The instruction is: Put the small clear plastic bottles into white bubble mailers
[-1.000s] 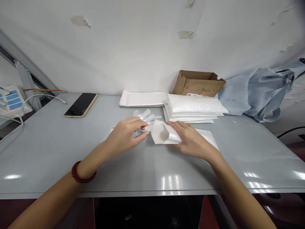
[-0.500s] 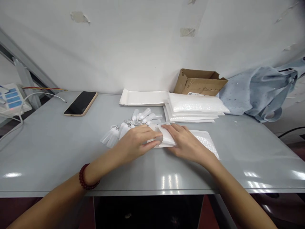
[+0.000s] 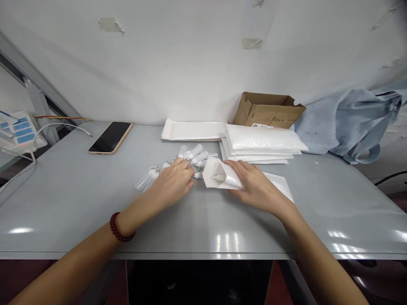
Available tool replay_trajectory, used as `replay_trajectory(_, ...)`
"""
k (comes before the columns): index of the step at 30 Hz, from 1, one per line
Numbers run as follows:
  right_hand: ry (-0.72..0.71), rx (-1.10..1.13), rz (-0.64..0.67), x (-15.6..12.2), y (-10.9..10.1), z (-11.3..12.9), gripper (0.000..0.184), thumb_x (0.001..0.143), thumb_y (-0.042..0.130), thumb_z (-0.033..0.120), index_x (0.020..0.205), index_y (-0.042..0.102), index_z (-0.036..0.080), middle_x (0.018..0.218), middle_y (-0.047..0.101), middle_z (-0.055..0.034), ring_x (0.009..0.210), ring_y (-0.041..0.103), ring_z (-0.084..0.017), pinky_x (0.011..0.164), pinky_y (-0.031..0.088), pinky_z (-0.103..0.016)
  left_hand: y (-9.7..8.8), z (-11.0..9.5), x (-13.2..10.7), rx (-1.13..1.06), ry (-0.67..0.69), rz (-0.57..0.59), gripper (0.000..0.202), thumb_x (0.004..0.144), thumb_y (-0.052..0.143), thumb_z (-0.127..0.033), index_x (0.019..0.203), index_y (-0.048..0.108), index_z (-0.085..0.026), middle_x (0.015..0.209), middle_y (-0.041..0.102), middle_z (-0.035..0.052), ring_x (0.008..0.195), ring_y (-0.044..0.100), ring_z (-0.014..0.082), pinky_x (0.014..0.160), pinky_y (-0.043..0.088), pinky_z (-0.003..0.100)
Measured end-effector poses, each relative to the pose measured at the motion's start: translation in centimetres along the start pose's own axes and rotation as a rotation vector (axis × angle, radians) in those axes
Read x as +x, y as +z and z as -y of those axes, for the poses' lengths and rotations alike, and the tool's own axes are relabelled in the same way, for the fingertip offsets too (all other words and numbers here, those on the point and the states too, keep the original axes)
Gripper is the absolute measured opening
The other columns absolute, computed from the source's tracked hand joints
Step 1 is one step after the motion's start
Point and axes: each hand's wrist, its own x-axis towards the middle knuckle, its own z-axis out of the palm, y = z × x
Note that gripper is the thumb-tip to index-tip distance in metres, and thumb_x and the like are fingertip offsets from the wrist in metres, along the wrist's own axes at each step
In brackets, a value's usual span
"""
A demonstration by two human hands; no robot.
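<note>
left hand (image 3: 176,180) at the clear tubes (image 3: 194,151), right hand (image 3: 254,184) holding a mailer (image 3: 210,171)

a phone (image 3: 110,137) lies beyond and left of the left hand. that hand curls over the tubes, which spread to both sides of it; its fingertips are hidden, so i cannot tell whether it grips one. the mailer, mouth open toward the left hand, is clasped in the right hand. white envelopes (image 3: 262,139) are stacked just beyond the right hand.

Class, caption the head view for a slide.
Left hand at small translucent plastic tubes; right hand holding a white bubble-padded envelope, its mouth open.
</note>
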Motion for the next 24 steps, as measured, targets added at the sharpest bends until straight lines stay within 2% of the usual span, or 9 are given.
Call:
replay_trajectory(3, 0.005, -0.004, -0.021, 0.0, 0.0, -0.2, 0.057, 0.077, 0.055, 0.020, 0.132, 0.039, 0.021, 0.117, 0.058, -0.0116, 0.110, 0.053, -0.030, 0.091, 0.041, -0.043, 0.2, -0.3, 0.0, -0.009, 0.042, -0.017, 0.020, 0.085, 0.047, -0.014, 0.074, 0.064, -0.015, 0.079, 0.061, 0.0085, 0.083, 0.053, 0.0238, 0.058, 0.040, 0.030)
replay_trajectory(6, 0.016, -0.004, -0.035, 0.1, 0.1, -0.6, 0.057, 0.077, 0.055, 0.020, 0.132, 0.039, 0.021, 0.118, 0.058, -0.0115, 0.110, 0.053, -0.030, 0.090, 0.041, -0.044, -0.5, -0.3, 0.1, -0.117, 0.009, -0.028, 0.016, 0.082, 0.049, -0.014, 0.073, 0.062, -0.016, 0.077, 0.060, 0.0066, 0.082, 0.053, 0.0229, 0.057, 0.039, 0.029)
replay_trajectory(10, 0.078, -0.004, -0.015, 0.0, 0.1, -0.9, 0.060, 0.076, 0.056, 0.021, 0.133, 0.038, 0.021, 0.119, 0.057, -0.0120, 0.109, 0.053, -0.030, 0.088, 0.042, -0.043, -2.5, 0.3, -0.1, -0.324, -0.092, -0.042, 0.012, 0.078, 0.052, -0.018, 0.069, 0.061, -0.017, 0.074, 0.060, 0.0031, 0.078, 0.054, 0.0196, 0.060, 0.041, 0.028)
replay_trajectory(16, 0.111, -0.016, 0.020, -0.1, 0.0, -0.7, 0.061, 0.076, 0.055, 0.018, 0.135, 0.038, 0.021, 0.120, 0.055, -0.0120, 0.110, 0.052, -0.031, 0.088, 0.043, -0.042, -5.4, 1.9, -0.9, -0.571, -0.213, -0.075, 0.014, 0.079, 0.056, -0.025, 0.068, 0.064, -0.020, 0.071, 0.062, -0.0015, 0.064, 0.050, 0.0125, 0.054, 0.038, 0.023)
replay_trajectory(20, 0.100, -0.013, 0.025, -0.1, -0.1, -0.7, 0.062, 0.076, 0.054, 0.018, 0.135, 0.037, 0.021, 0.120, 0.055, -0.0123, 0.109, 0.053, -0.031, 0.087, 0.043, -0.043, -5.9, 2.2, -1.3, -0.609, -0.145, -0.009, 0.014, 0.079, 0.057, -0.023, 0.067, 0.064, -0.021, 0.070, 0.062, -0.0021, 0.064, 0.050, 0.0120, 0.054, 0.039, 0.022)
replay_trajectory(24, 0.043, -0.002, 0.045, 0.0, 0.1, -0.8, 0.063, 0.074, 0.053, 0.014, 0.135, 0.037, 0.021, 0.119, 0.055, -0.0114, 0.110, 0.052, -0.029, 0.089, 0.042, -0.043, -5.4, 1.8, -1.2, -0.563, -0.057, 0.039, 0.012, 0.078, 0.056, -0.021, 0.068, 0.063, -0.020, 0.072, 0.062, -0.0020, 0.069, 0.053, 0.0132, 0.058, 0.040, 0.023)
